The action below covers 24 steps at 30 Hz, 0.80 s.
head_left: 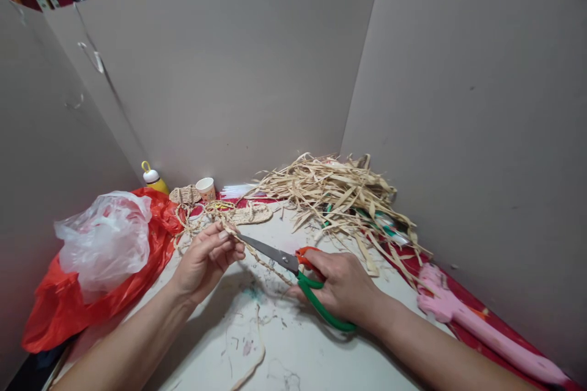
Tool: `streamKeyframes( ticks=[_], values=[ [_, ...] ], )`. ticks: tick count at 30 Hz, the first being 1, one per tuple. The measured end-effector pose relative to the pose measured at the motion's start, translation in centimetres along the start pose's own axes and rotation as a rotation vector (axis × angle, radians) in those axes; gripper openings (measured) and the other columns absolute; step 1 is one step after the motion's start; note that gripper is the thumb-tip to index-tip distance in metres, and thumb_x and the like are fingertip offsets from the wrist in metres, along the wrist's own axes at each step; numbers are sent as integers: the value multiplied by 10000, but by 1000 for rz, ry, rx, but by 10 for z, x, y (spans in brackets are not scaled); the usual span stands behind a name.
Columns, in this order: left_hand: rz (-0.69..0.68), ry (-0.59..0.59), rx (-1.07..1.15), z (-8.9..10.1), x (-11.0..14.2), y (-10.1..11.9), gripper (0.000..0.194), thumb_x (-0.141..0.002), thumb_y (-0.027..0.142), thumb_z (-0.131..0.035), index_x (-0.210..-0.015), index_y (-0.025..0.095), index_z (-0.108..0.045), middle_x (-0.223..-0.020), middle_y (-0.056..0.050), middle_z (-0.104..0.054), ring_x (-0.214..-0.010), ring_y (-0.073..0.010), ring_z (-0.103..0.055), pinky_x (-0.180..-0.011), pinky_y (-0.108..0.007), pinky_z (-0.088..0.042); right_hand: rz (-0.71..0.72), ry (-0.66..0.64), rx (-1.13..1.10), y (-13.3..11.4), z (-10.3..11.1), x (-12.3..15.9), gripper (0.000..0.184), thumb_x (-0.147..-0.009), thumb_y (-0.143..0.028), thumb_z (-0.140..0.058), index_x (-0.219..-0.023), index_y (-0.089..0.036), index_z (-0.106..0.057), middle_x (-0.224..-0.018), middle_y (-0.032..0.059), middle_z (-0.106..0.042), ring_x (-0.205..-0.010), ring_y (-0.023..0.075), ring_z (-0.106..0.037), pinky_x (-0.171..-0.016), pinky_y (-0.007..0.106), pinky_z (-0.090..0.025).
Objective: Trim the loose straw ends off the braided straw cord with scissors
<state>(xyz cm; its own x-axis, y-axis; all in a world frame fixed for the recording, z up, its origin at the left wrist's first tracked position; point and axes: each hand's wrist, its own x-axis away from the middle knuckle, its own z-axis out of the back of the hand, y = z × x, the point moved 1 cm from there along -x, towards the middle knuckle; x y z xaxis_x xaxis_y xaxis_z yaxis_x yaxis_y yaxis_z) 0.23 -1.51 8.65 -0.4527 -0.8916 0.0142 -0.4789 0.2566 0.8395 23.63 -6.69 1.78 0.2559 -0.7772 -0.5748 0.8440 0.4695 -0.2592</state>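
A pair of scissors (288, 261) with one orange and one green handle is gripped in my right hand (351, 290). Its blades point left and look closed, with the tip close to the fingers of my left hand (206, 256). Those left fingers pinch a twisted straw cord (262, 261), which slants down to the right below the blades toward my right fingers. Whether the blades touch the cord I cannot tell. Behind my left hand lie a woven straw sole (252, 214) and a tangle of cord (188, 220).
Loose dry straw (330, 189) heaps up at the back right. A red bag (55, 311) with clear plastic (110, 238) lies left, near a yellow bottle (156, 180) and paper cup (205, 188). A pink object (481, 330) lies right; a straw strand (259, 348) is in front.
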Motion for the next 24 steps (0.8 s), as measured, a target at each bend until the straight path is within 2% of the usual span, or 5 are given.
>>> streamKeyframes(
  ticks=[10,13,17,20,24],
  values=[
    [19,-39,0,2,-2,2,89,-758,160,-677,-818,142,-614,-815,-26,-649,-702,-109,-625,-652,-237,-536,-114,-67,-297,3,3,0,345,-762,-524,-585,-708,-209,-454,-563,-44,-462,-501,93,-377,-511,224,-300],
    [35,-81,-65,3,-3,1,100,-760,168,-676,-842,130,-630,-885,-48,-651,-707,-103,-614,-631,-226,-528,-251,-70,-549,0,8,-4,329,-775,-519,-565,-754,-196,-506,-594,-37,-472,-542,102,-411,-531,231,-343],
    [64,-89,-143,1,-3,-11,113,-753,188,-694,-839,130,-649,-783,-30,-648,-692,-108,-622,-617,-210,-521,-503,-101,-914,-18,11,-9,340,-715,-490,-639,-800,-176,-538,-675,-18,-532,-589,106,-473,-558,238,-399],
    [110,-59,-210,-2,-1,-28,103,-757,208,-699,-813,139,-647,-745,-27,-659,-699,-117,-632,-626,-212,-515,-581,-150,-1092,-37,8,-9,318,-662,-415,-700,-799,-173,-548,-698,-19,-559,-623,109,-522,-607,245,-436],
    [184,-87,-376,-4,2,-40,171,-778,284,-680,-731,124,-639,-702,-55,-675,-623,-123,-623,-603,-231,-492,-677,-262,-1235,-54,7,-9,272,-635,-354,-691,-759,-183,-520,-613,-31,-581,-531,104,-544,-516,234,-441]
  ],
)
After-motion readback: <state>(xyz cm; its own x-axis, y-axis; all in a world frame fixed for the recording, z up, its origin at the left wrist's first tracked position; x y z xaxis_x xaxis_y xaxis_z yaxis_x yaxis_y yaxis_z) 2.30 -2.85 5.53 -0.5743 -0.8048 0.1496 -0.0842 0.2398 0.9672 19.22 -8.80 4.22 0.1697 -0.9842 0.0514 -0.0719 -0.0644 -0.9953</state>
